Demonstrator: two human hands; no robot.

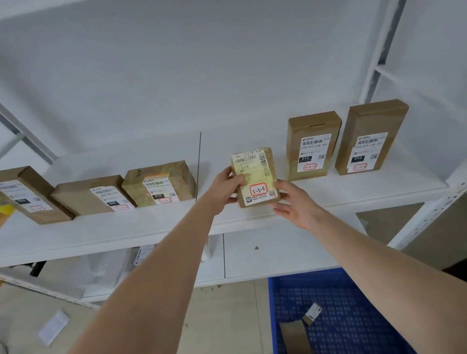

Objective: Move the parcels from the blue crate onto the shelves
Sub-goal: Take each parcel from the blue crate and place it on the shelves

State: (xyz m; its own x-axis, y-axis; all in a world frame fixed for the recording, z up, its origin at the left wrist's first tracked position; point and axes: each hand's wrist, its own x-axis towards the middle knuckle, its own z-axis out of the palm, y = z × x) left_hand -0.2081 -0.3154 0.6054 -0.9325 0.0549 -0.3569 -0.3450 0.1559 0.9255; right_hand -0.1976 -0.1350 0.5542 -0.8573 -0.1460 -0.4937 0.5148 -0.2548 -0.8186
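Observation:
A small tape-wrapped parcel (256, 176) with a yellowish label marked 3-3-5 stands upright on the white shelf (360, 191). My left hand (227, 183) grips its left edge, thumb across the label. My right hand (294, 204) is at its lower right corner, fingers spread, touching or just off it. The blue crate (351, 318) sits on the floor at the lower right, with a brown parcel (296, 338) and a small labelled item (312, 313) inside.
Two tall brown boxes (313, 145) (371, 137) stand to the right on the same shelf. Three parcels (158, 184) (92, 195) (26, 194) lie to the left. White shelf uprights (381, 44) rise at the right. A lower shelf (277, 252) holds pale bags.

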